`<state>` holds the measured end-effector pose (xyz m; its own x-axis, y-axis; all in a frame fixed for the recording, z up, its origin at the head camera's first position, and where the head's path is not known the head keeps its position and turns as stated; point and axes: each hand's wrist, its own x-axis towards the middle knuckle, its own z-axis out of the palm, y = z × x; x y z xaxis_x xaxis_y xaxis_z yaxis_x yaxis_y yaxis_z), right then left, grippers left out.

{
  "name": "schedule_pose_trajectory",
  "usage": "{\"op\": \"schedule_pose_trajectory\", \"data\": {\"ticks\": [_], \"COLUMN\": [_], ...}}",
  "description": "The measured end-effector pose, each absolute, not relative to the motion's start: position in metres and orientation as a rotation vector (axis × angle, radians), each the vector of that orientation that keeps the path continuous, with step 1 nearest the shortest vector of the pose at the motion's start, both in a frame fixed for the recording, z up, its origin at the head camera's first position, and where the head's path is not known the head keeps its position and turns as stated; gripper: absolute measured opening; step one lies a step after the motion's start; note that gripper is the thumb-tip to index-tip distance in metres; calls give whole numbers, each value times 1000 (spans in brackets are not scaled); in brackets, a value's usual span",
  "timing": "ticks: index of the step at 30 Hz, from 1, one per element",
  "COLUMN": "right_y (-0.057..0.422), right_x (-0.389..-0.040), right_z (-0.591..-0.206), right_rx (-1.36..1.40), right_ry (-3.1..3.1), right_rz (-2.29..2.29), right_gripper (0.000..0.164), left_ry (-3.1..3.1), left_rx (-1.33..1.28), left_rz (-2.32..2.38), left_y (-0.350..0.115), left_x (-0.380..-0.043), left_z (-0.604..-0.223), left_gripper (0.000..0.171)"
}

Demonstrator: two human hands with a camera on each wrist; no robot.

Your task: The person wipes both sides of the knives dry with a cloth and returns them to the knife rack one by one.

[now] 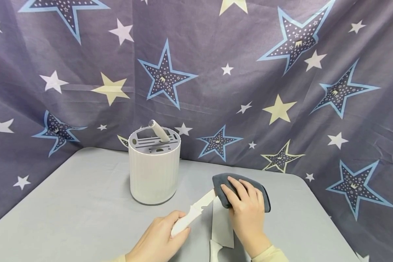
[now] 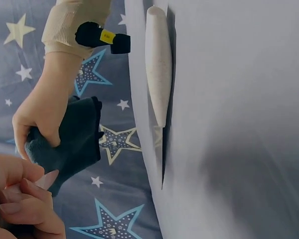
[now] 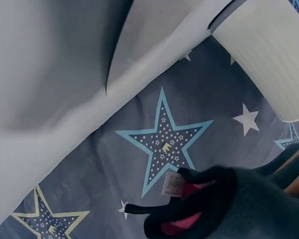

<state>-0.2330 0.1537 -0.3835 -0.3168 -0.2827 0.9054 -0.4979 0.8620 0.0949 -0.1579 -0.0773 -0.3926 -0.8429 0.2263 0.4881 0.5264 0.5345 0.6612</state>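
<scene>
A white-handled knife [image 1: 196,211] is gripped by its handle in my left hand [image 1: 162,234], blade pointing away and to the right. My right hand [image 1: 249,209] holds a dark grey-green cloth [image 1: 221,181] over the tip end of that blade, so the tip is hidden. Below the cloth lies a cleaver [image 1: 222,225] on the table, its white handle toward me. In the left wrist view the cleaver's handle [image 2: 158,64] shows on the table, with the cloth [image 2: 79,134] beyond. The right wrist view shows the cloth [image 3: 259,204] with a red inside and a white label.
A white ribbed knife block [image 1: 154,178] stands at the back left of the grey table [image 1: 78,211]. One pale-handled tool [image 1: 159,131] sticks out of its slotted top. Behind the table hangs a dark star-patterned curtain [image 1: 196,116].
</scene>
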Motion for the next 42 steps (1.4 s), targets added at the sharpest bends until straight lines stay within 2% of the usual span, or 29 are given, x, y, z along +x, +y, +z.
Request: {"op": "schedule_pose_trajectory", "data": {"ticks": [11, 27, 42], "right_y": [143, 134, 144], "right_x": [-226, -223, -224], "right_z": [-387, -391, -378], "right_rx": [574, 581, 539], "right_ry": [-1914, -1914, -1873], "right_rz": [244, 233, 335], "right_gripper": [60, 52, 56], "left_ry": [-2390, -2434, -2419], "left_rx": [-626, -581, -573], "left_rz": [-1170, -1216, -1187], "left_y": [-76, -74, -74], "left_x": [-160, -161, -162], "left_z": [-398, -402, -407], "left_gripper": [17, 17, 17]}}
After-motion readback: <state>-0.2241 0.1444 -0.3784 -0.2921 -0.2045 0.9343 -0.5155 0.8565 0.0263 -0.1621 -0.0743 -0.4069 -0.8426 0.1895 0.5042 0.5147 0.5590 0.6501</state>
